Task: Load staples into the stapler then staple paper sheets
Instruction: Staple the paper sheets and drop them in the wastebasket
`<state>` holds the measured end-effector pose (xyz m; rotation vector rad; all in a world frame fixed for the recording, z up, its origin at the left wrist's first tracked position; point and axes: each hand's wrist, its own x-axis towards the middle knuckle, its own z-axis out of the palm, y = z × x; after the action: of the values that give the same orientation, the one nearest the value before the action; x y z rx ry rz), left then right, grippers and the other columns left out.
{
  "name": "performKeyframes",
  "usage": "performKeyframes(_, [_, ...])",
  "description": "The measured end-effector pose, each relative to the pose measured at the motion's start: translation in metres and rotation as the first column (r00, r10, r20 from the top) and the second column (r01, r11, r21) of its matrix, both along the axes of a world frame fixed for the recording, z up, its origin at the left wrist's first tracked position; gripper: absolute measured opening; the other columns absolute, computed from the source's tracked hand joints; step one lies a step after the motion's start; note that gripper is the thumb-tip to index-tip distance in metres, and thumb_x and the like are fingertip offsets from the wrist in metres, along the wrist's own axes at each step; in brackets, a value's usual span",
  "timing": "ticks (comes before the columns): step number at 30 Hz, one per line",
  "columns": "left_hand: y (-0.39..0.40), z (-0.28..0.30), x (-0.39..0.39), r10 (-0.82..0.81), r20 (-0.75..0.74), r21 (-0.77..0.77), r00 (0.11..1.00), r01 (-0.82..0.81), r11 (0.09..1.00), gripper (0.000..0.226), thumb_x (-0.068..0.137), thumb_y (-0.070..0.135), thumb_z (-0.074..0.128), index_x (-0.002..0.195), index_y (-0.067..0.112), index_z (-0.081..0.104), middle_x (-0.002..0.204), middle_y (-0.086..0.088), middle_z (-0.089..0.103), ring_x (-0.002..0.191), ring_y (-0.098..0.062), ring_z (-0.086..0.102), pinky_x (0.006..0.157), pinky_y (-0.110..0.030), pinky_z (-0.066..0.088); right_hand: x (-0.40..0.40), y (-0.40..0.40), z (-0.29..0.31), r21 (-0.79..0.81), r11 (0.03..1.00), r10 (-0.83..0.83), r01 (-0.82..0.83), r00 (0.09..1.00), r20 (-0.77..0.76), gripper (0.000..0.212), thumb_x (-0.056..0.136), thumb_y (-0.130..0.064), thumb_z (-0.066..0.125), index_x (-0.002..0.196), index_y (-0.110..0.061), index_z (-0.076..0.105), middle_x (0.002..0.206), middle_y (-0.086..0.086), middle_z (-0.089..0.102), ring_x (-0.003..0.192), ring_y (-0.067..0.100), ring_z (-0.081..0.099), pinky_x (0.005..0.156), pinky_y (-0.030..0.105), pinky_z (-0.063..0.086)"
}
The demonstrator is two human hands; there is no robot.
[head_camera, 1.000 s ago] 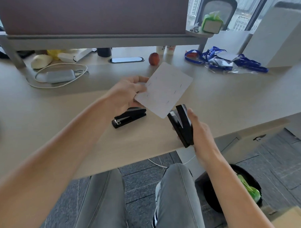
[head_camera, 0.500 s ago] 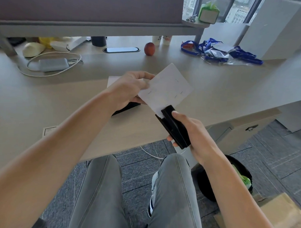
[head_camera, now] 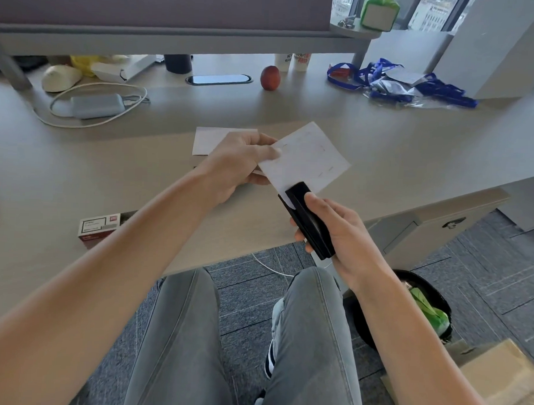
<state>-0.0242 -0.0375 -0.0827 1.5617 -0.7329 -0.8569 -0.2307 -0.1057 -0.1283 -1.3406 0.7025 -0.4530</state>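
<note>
Right hand [head_camera: 340, 235] grips stapler [head_camera: 309, 219] — paper sheets [head_camera: 309, 157] inserted, box label [head_camera: 100, 226] unreadable

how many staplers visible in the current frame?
1. A black plastic stapler is gripped in the right hand, its front end over the corner of the white paper sheets that the left hand holds. Another could be hidden behind the left hand.

staple box [head_camera: 99, 228] label, print too blurred
</note>
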Motion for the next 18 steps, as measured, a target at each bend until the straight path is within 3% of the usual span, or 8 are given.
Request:
performKeyframes(6, [0.010,-0.017,-0.013,0.102,0.026,-0.017,0.994,-0.101,0.995,0.014,0.092,0.011,0.066,0.102,0.002,0.073,0.085,-0.011,0.068,0.068,-0.015,0.061,0.064,-0.030,0.053,0.004,-0.002,0.000,0.011,0.999,-0.052,0.052,0.999,0.011,0.048,0.094,-0.043,0.068,0.113,0.002,0.073,0.092,0.015,0.077,0.070,0.021,0.068,0.058,0.031,0.051])
performKeyframes(13, [0.016,-0.018,-0.013,0.161,0.116,-0.055,0.980,-0.155,0.986,0.012,0.094,0.010,0.064,0.098,0.006,0.074,0.081,-0.010,0.068,0.065,-0.012,0.061,0.063,-0.030,0.052,0.014,-0.001,0.006,0.023,0.998,-0.056,0.055,0.998,0.023,0.044,0.095,-0.039,0.069,0.108,0.002,0.076,0.089,0.017,0.077,0.064,0.021,0.069,0.055,0.028,0.051])
performKeyframes(18, [0.022,-0.015,-0.005,0.202,0.124,-0.063,0.971,-0.196,0.979,0.014,0.094,0.011,0.061,0.100,0.009,0.073,0.090,-0.017,0.073,0.074,-0.016,0.064,0.069,-0.032,0.054,0.022,0.000,0.012,0.087,0.994,0.071,-0.064,0.994,-0.078,0.052,0.093,-0.056,0.063,0.107,-0.010,0.080,0.097,0.012,0.081,0.070,0.021,0.071,0.058,0.032,0.055])
